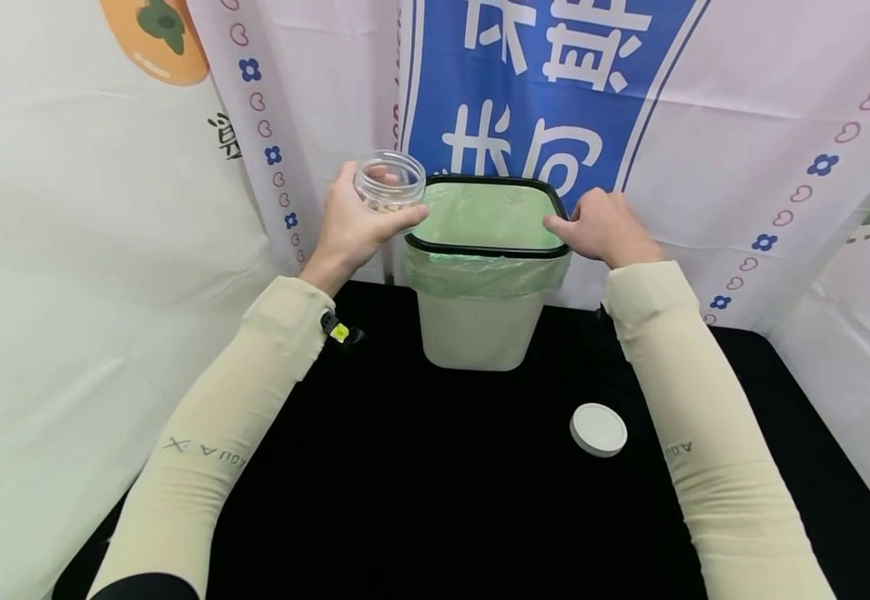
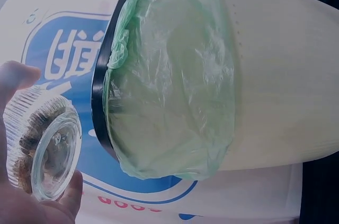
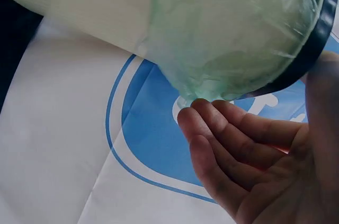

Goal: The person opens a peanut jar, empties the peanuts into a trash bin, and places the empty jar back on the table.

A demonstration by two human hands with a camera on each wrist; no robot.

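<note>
My left hand (image 1: 360, 218) grips an uncapped clear jar (image 1: 390, 179) by its side, thumb across the front, near the left end of the bin's rim. Small brownish pieces lie in the jar, seen through its wall and base in the left wrist view. A pale trash bin (image 1: 480, 329) stands upright, lined with a green plastic bag (image 1: 491, 279) folded down over its outside. My right hand (image 1: 606, 227) holds the black rim (image 1: 489, 248) at its right side, thumb over the top, with the other fingers (image 3: 228, 128) bent outside by the bag.
A round white lid (image 1: 598, 430) lies on the black tabletop (image 1: 435, 483), right of the bin and near my right forearm. Behind the bin hangs a printed cloth (image 1: 742, 100) with a blue panel. A white wall sheet (image 1: 52, 292) closes off the left side.
</note>
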